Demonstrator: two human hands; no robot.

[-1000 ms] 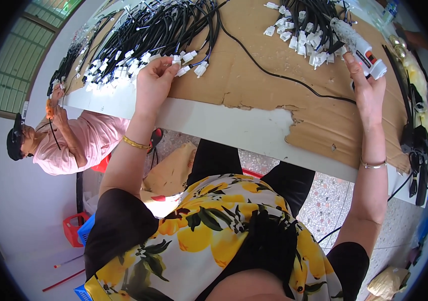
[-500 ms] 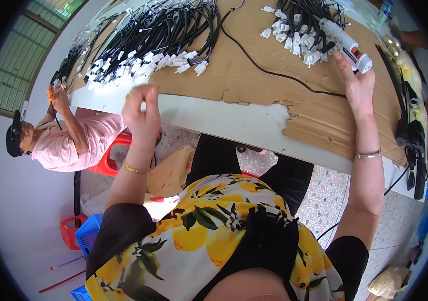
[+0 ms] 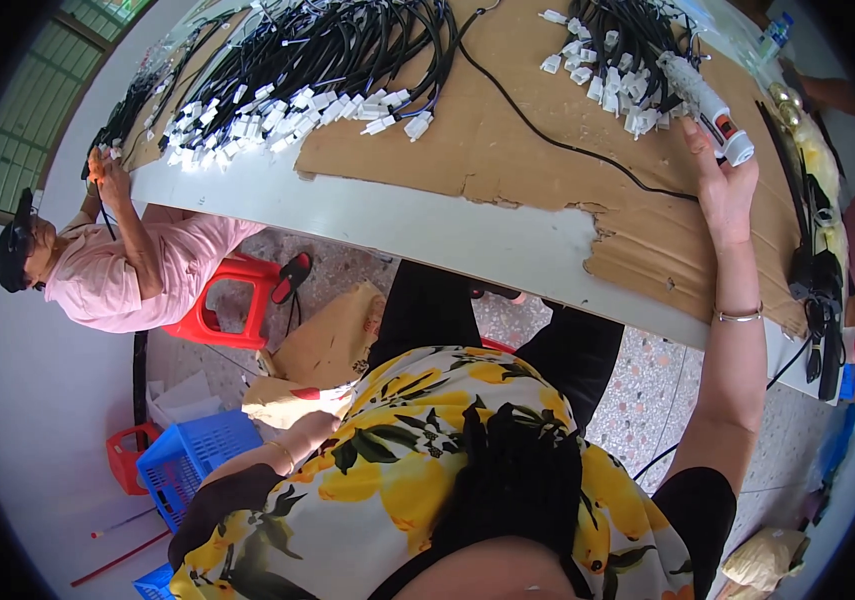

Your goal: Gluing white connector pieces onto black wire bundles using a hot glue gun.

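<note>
My right hand is at the right of the table, its thumb beside a white tube-shaped tool with an orange patch and a clear, wrinkled front part. The fingers seem to curl under the tool's rear end and are partly hidden. A thin black cable runs across the cardboard up to this hand. Just beyond the tool lies a bundle of black cables with white connectors. My left hand is low at my left side, near brown paper; my blouse hides its fingers.
Torn cardboard covers part of the white table. A large heap of black cables with white connectors lies far left. A co-worker in pink sits left on a red stool. A blue crate stands on the floor.
My left hand has dropped from above the table's front edge to beside my body. My right hand stays at the tool, shifting slightly nearer. The view has shifted a little.
</note>
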